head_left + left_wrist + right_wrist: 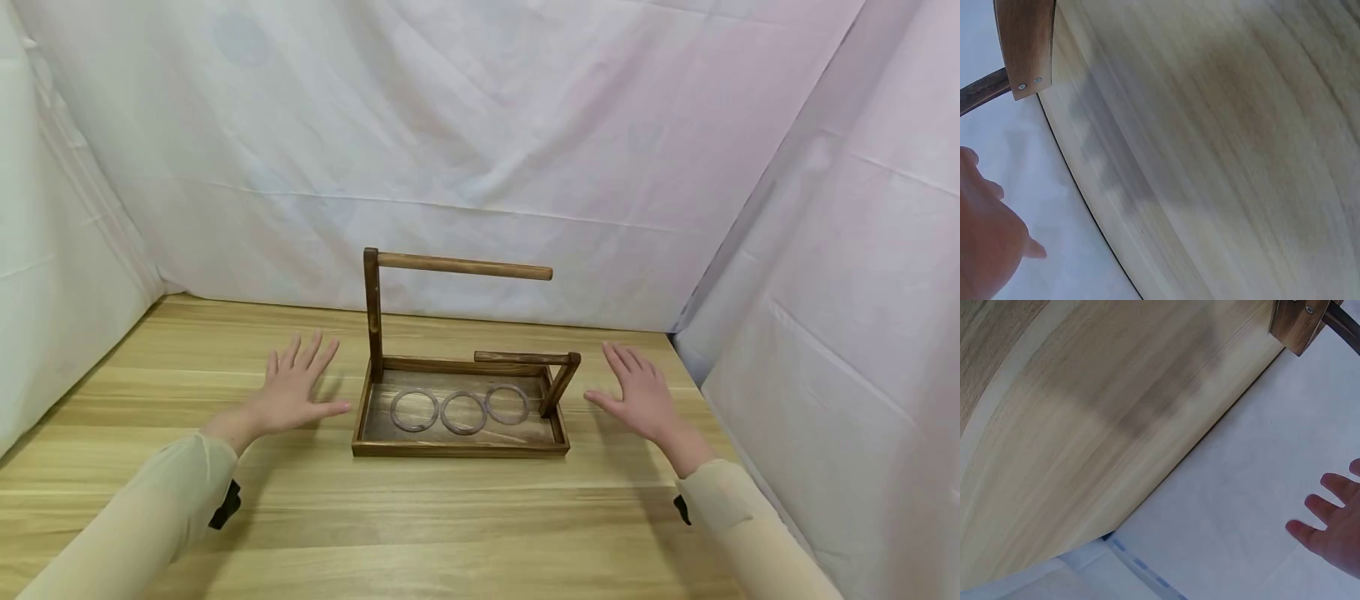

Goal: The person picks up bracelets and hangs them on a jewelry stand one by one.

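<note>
A brown wooden stand [461, 451] with a shallow tray base sits on the table between both hands. Its tall post at the left carries a long bar [465, 266]; a shorter post at the right carries a short bar [517, 357]. Three thin translucent bangles lie in the tray: a left one [393, 414], a middle one [444, 419] and a right one [489, 407]. To the left of the stand, my left hand [288, 396] has its fingers spread and holds nothing. On the other side, my right hand [641, 400] is likewise spread, apart from the stand.
The stand rests on a light wood-grain table [450, 525]. White cloth [465, 150] hangs behind the table's back edge, and more cloth [862, 333] hangs along the right side. A dark wrist strap [226, 505] shows below the left sleeve.
</note>
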The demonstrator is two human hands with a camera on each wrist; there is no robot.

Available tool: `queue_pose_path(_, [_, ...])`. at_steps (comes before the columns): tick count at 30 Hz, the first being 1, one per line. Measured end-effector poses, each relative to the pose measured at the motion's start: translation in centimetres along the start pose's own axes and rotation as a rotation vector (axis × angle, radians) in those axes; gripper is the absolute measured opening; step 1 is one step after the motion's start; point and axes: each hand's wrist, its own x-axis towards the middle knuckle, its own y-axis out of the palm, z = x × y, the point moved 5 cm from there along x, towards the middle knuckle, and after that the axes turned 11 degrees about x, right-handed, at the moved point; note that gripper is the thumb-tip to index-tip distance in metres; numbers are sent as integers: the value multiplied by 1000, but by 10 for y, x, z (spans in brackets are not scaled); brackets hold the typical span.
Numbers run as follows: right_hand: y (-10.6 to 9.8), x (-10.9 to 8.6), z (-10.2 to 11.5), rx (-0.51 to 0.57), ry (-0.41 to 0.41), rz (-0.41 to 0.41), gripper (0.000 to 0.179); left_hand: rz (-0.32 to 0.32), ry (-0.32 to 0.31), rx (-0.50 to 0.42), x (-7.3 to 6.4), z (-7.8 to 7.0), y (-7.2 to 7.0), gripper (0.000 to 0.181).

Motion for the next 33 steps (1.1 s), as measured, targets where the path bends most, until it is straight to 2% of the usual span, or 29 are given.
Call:
queue_pose_path(5, [-9,-10,15,29,-47,-80,68,10,-12,-61,0,-2,2,100])
queue_pose_path(10, [-9,-17,38,66,-119,-115,52,56,-12,-202,0,-7,5,101])
queue_pose_path(13, [-4,-20,54,69,-183,-121,50,80,-5,-306,0,-11,9,102])
queue_pose_path(17, [4,-23,73,69,-255,-112,53,97,14,-401,2,-15,14,104])
queue_pose_path(21, [13,-22,88,74,-260,-57,62,126,20,-468,0,-19,17,106])
queue_pose_path(26, [26,-14,100,88,-208,54,74,184,12,-537,-3,-24,20,108])
queue_pose_path(33, [46,2,107,105,-173,172,77,275,-1,-667,-5,-25,31,108])
